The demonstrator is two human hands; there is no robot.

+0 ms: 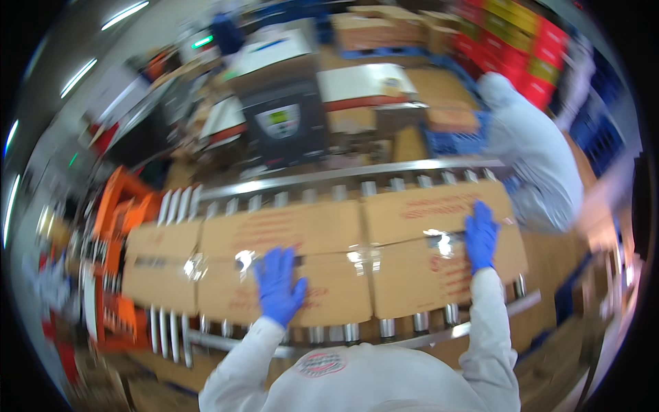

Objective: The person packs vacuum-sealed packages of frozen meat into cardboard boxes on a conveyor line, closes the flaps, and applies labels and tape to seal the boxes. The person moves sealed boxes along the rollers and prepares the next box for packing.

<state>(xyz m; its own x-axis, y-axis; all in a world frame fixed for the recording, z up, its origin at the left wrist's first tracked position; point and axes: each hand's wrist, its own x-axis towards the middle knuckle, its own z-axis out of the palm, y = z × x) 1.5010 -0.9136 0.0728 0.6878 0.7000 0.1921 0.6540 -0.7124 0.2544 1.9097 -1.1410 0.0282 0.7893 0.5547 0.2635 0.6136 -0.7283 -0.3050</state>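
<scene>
Several closed cardboard cartons stand in a row on a roller conveyor (pixel 421 322), with shiny tape along their top seams. My left hand (pixel 279 285), in a blue glove, lies flat with fingers spread on top of the middle carton (pixel 329 280). On the right carton (pixel 412 278), my blue-gloved right hand (pixel 481 239) rests palm down near its right end. These two cartons nearly touch end to end. A third carton (pixel 160 283) sits at the left, beside an orange machine frame. Red printing marks the carton tops.
An orange machine (pixel 121 206) stands at the conveyor's left end. Metal rails (pixel 350 174) edge the rollers. Beyond is a dark printer-like unit with a small display (pixel 280 121). A person in white coveralls (pixel 535 154) bends at the right, near blue pallets and red and yellow boxes (pixel 515 46).
</scene>
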